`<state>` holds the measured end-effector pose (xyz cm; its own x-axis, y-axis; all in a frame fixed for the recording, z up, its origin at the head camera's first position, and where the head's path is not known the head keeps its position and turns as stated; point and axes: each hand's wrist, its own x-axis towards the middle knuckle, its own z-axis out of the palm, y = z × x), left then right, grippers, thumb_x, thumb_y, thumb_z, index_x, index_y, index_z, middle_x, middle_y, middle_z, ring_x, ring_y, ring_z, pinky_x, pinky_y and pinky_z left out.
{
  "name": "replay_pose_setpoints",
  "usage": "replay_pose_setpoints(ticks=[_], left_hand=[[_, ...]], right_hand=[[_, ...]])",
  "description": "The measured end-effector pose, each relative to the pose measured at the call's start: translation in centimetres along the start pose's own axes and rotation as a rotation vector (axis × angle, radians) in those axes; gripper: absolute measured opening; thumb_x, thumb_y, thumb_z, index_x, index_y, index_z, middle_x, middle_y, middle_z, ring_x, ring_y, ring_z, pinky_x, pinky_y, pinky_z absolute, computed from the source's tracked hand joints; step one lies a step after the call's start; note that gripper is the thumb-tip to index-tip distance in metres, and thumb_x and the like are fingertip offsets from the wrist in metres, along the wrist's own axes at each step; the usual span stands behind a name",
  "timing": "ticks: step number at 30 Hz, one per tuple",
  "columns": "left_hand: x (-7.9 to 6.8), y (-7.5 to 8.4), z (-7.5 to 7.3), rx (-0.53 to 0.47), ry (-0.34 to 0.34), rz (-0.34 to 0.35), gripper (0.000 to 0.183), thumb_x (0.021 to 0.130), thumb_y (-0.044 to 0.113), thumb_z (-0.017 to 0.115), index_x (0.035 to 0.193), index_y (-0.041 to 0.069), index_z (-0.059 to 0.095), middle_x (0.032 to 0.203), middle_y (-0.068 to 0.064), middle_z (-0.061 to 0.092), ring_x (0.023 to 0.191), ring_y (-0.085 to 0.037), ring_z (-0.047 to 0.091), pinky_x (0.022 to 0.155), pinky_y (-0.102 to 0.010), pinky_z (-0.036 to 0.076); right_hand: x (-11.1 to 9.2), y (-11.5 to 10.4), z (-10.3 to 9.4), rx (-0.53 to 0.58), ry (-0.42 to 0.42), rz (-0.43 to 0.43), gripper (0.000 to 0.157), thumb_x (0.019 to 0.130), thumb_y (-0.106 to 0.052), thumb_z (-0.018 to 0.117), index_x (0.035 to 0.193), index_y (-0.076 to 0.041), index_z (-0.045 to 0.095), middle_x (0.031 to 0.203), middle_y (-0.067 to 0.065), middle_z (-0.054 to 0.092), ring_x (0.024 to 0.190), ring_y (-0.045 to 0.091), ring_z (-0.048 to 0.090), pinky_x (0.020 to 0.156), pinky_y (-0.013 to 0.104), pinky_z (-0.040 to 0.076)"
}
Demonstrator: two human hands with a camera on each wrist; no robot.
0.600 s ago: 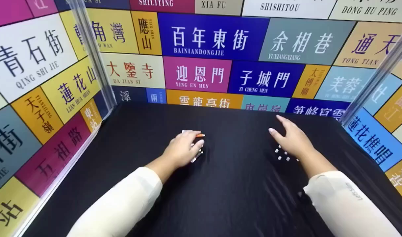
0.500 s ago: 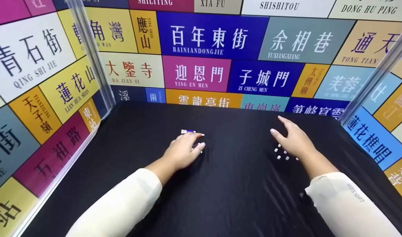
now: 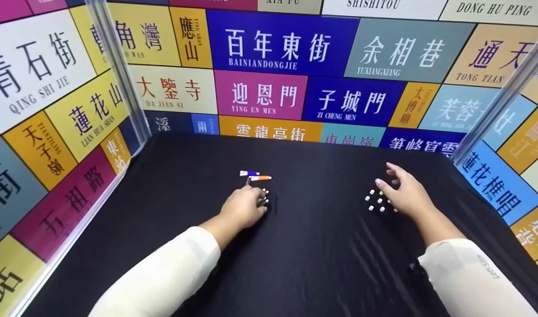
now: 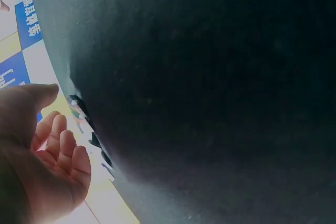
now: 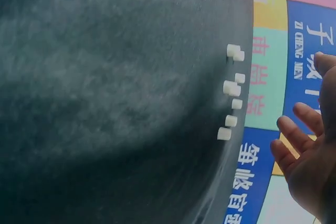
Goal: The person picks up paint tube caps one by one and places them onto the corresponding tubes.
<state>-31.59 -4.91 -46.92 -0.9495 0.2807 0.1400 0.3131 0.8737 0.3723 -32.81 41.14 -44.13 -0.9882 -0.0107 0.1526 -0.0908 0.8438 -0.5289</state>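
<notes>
My left hand (image 3: 244, 206) is over a small group of short markers on the black cloth. Beyond its fingertips lie a blue-and-white marker (image 3: 249, 173) and an orange-and-white marker (image 3: 261, 178). A dark piece (image 3: 248, 181) sticks out just past the knuckles, and a green one (image 3: 262, 202) is partly hidden beside the thumb. In the left wrist view, the left thumb stands apart from loosely bent fingers, with nothing visible between them. My right hand (image 3: 407, 193), fingers relaxed, hovers beside several small white blocks (image 3: 380, 200) and partly covers them; in the right wrist view it holds nothing.
A black cloth (image 3: 304, 246) with creases at the right covers the table. Walls of coloured panels with Chinese lettering (image 3: 282, 44) enclose its back and sides. Clear corner posts (image 3: 123, 75) rise at the back left and back right.
The left hand has drawn back slightly, uncovering the blue and orange markers. My right hand has shifted right and a little nearer, showing more of the white blocks. The head view has tilted slightly.
</notes>
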Motion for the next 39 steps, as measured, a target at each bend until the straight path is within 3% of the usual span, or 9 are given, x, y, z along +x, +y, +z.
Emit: replay_pose_setpoints(ticks=[8, 15, 19, 25, 30, 39], left_hand=[[-0.1, -0.5, 0.2, 0.014, -0.038, -0.045, 0.018, 0.091, 0.028, 0.082, 0.107, 0.02, 0.079, 0.117, -0.011, 0.077, 0.109, -0.036, 0.074, 0.095, -0.052, 0.059], [-0.1, -0.5, 0.1, 0.003, -0.046, -0.044, 0.014, 0.088, 0.029, 0.084, 0.099, 0.021, 0.08, 0.102, -0.005, 0.077, 0.097, -0.031, 0.074, 0.088, -0.05, 0.06], [-0.4, -0.6, 0.0, 0.005, -0.033, -0.056, 0.015, 0.087, 0.031, 0.084, 0.098, 0.021, 0.081, 0.101, -0.004, 0.078, 0.098, -0.03, 0.075, 0.089, -0.05, 0.059], [-0.4, -0.9, 0.2, 0.009, -0.049, -0.077, 0.016, 0.088, 0.034, 0.084, 0.098, 0.022, 0.082, 0.104, -0.005, 0.08, 0.1, -0.032, 0.075, 0.09, -0.051, 0.06], [-0.4, -0.9, 0.1, -0.017, -0.048, -0.086, 0.012, 0.087, 0.032, 0.084, 0.097, 0.024, 0.083, 0.103, -0.002, 0.081, 0.1, -0.03, 0.075, 0.09, -0.049, 0.06], [-0.3, -0.8, 0.3, -0.056, -0.037, -0.084, 0.01, 0.085, 0.028, 0.086, 0.092, 0.024, 0.08, 0.097, 0.0, 0.078, 0.094, -0.029, 0.074, 0.085, -0.047, 0.059]], right_hand=[[-0.4, 2.1, -0.2, 0.044, 0.058, -0.004, 0.074, 0.108, -0.047, 0.06, 0.164, -0.004, 0.038, 0.147, 0.028, 0.061, 0.123, 0.046, 0.063, 0.102, 0.059, 0.049], [-1.1, 3.9, -0.7, 0.048, 0.091, 0.037, 0.068, 0.108, -0.043, 0.06, 0.16, -0.002, 0.045, 0.139, 0.027, 0.067, 0.111, 0.035, 0.063, 0.088, 0.036, 0.047], [-1.3, 4.5, -0.7, 0.053, 0.09, 0.047, 0.066, 0.108, -0.042, 0.062, 0.157, -0.001, 0.048, 0.136, 0.026, 0.069, 0.109, 0.03, 0.062, 0.085, 0.026, 0.045], [-1.8, 5.5, -0.5, 0.082, 0.061, 0.068, 0.062, 0.104, -0.04, 0.068, 0.149, 0.001, 0.057, 0.127, 0.024, 0.073, 0.095, 0.005, 0.062, 0.078, 0.011, 0.044], [-2.0, 6.1, -0.3, 0.153, 0.003, 0.078, 0.06, 0.1, -0.036, 0.076, 0.143, 0.003, 0.063, 0.121, 0.019, 0.076, 0.087, -0.013, 0.06, 0.076, 0.007, 0.049], [-2.7, 7.5, -0.7, 0.213, -0.089, 0.136, 0.06, 0.095, -0.034, 0.083, 0.141, 0.001, 0.066, 0.12, 0.01, 0.078, 0.089, -0.013, 0.063, 0.079, 0.009, 0.052]])
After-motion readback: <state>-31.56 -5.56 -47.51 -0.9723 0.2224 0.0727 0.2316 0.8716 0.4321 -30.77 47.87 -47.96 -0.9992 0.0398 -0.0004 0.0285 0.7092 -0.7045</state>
